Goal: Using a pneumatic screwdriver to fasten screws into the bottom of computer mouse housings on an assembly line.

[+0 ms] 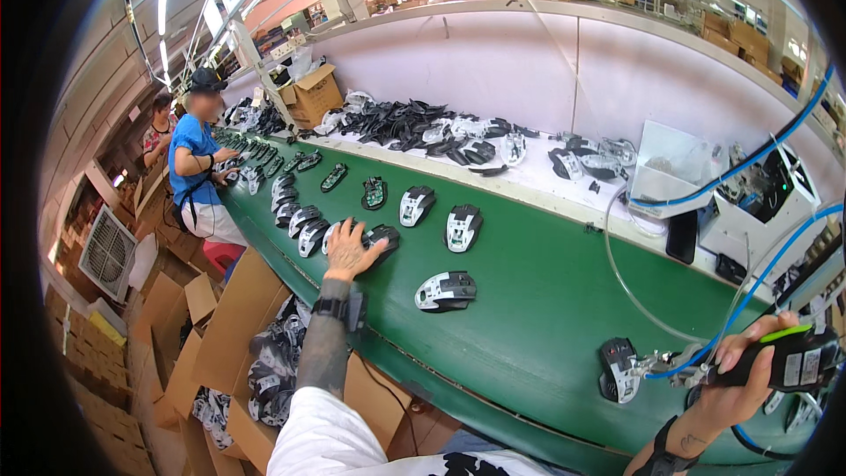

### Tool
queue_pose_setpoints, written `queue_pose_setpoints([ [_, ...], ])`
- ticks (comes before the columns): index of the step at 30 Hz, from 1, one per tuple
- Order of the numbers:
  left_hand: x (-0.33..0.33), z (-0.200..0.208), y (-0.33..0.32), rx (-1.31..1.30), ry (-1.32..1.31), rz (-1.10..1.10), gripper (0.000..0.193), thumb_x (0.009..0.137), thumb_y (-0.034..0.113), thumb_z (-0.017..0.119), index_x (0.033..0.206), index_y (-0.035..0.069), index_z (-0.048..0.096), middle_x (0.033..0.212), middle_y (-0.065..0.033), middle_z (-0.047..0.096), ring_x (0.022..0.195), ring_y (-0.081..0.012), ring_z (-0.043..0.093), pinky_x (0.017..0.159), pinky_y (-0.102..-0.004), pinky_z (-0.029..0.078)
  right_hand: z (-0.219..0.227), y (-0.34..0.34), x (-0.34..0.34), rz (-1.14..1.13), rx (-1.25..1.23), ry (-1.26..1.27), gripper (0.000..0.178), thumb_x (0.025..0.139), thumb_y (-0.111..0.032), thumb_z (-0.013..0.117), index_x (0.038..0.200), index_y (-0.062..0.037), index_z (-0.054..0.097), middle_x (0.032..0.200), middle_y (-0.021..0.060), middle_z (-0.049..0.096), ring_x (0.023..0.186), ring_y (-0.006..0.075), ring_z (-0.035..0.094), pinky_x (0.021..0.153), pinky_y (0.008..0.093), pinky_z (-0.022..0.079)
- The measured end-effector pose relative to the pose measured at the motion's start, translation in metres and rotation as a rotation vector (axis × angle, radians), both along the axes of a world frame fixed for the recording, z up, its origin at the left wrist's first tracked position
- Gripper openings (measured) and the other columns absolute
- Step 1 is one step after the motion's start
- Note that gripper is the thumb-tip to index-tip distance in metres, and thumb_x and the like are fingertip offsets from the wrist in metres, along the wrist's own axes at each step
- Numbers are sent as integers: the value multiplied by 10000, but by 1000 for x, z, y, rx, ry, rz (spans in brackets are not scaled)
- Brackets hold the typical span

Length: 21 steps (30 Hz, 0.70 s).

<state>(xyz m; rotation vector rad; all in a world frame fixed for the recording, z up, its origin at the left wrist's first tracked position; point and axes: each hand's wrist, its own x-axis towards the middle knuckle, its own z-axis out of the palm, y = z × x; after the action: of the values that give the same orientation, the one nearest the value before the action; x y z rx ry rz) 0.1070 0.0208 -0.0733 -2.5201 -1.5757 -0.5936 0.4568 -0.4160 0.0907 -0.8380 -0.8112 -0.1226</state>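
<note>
My left hand point(351, 251) reaches over the green belt with its fingers spread. It lies between a dark computer mouse shell point(382, 238) by the thumb and a partly hidden white one; whether it presses on either I cannot tell. My right hand point(745, 375) is wrapped round a black and lime-green power screwdriver point(797, 360). The screwdriver lies sideways, and its metal nose points left at a black and white mouse shell point(620, 370) on the belt. More half-built mice lie between my hands: one mouse point(446, 291) in the middle, and another mouse point(462, 229) farther back.
Blue air hoses point(731, 181) arch down at the right beside a white screw feeder box point(758, 211). Black and clear shell parts point(397, 123) heap on the back shelf. Left, a person in blue point(196, 154) works at the belt; an open carton point(242, 326) of parts stands below.
</note>
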Motion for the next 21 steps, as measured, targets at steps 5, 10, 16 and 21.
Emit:
queue_pose_setpoints([
  [5,-5,27,-45,-342,75,33,807,635,556,696,1281,138,454,1233,-196,466,1123,-362,466,934,-439,392,-4,2,10,24,-21,-12,415,872,-167,521,1185,37,339,875,113,473,524,89,461,454,202,370],
  [10,-14,26,-26,-175,-88,4,813,604,574,715,1181,34,523,1052,-205,566,1007,-331,546,860,-396,441,-1,4,-1,81,-11,-4,399,871,-147,520,1184,25,342,869,114,487,518,98,464,446,212,374],
  [16,39,45,-11,-110,-217,85,794,674,521,697,1235,16,453,1164,-215,510,1070,-347,505,877,-394,433,0,3,-5,76,-5,9,403,865,-145,535,1179,20,345,857,109,500,504,101,467,440,214,379],
  [21,40,8,-6,-85,-634,-39,831,696,445,719,1312,30,347,1289,-212,378,1171,-361,417,948,-413,392,1,0,-2,56,-6,12,406,863,-147,543,1176,24,349,863,110,506,514,107,468,449,217,380],
])
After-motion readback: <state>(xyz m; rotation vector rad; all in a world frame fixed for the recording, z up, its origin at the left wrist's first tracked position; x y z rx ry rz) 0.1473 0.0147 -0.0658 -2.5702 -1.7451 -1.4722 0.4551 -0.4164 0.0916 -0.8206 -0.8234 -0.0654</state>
